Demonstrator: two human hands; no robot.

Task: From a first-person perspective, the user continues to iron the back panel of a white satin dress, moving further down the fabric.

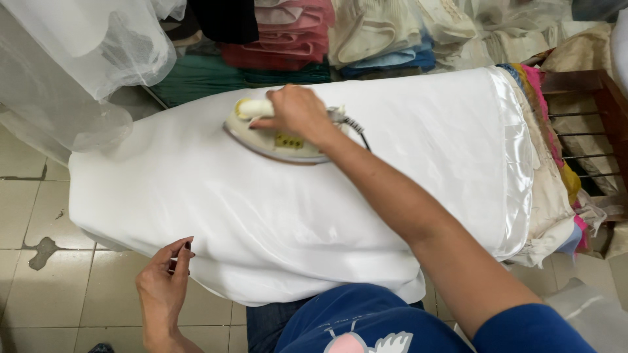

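- Right hand (297,112) clamped round handle of cream iron (275,134), sitting flat on white satin cloth (261,202), far-left part.
- Left hand (163,284) pinches cloth's near edge.
- Cloth looks mostly smooth; near edge w/ slight folds prob. left.

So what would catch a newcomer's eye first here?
The big sheet of shiny white cloth spread over the board fills the middle. On its far side the right hand grips a cream iron, while the left hand pinches the cloth's near edge. Folded fabrics are stacked behind.
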